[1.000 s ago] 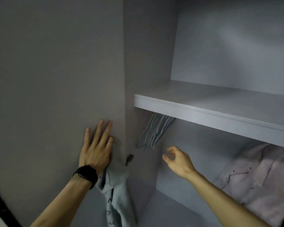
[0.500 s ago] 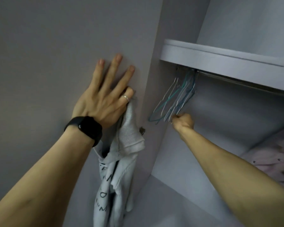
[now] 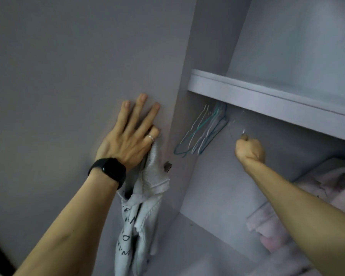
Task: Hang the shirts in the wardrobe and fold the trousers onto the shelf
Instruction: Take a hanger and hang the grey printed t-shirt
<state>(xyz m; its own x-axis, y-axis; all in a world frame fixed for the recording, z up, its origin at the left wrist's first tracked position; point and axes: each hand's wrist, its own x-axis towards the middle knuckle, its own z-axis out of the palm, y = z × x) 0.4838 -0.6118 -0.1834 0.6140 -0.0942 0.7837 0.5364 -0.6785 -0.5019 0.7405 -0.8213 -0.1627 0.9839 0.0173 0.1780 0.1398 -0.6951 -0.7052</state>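
Note:
My left hand (image 3: 127, 136) lies against the grey wardrobe door (image 3: 68, 76) with three fingers straight. Its ringed finger is bent and pinches a pale grey shirt (image 3: 141, 206) with dark lettering, which hangs down below the wrist. My right hand (image 3: 250, 150) is a fist inside the wardrobe, gripping a thin pale wire hanger (image 3: 243, 132) that is blurred and mostly hidden. A bunch of several wire hangers (image 3: 203, 134), teal and white, hangs under the shelf (image 3: 267, 100), left of that hand.
Pink garments (image 3: 311, 200) hang or lie at the right inside the wardrobe, behind my right forearm. A metal hinge (image 3: 167, 167) sits on the door's edge beside the shirt. The wardrobe floor (image 3: 197, 246) is below.
My right hand has pulled rightwards away from the bunch of hangers, fist closed on one thin hanger. My left hand stays on the door with the shirt.

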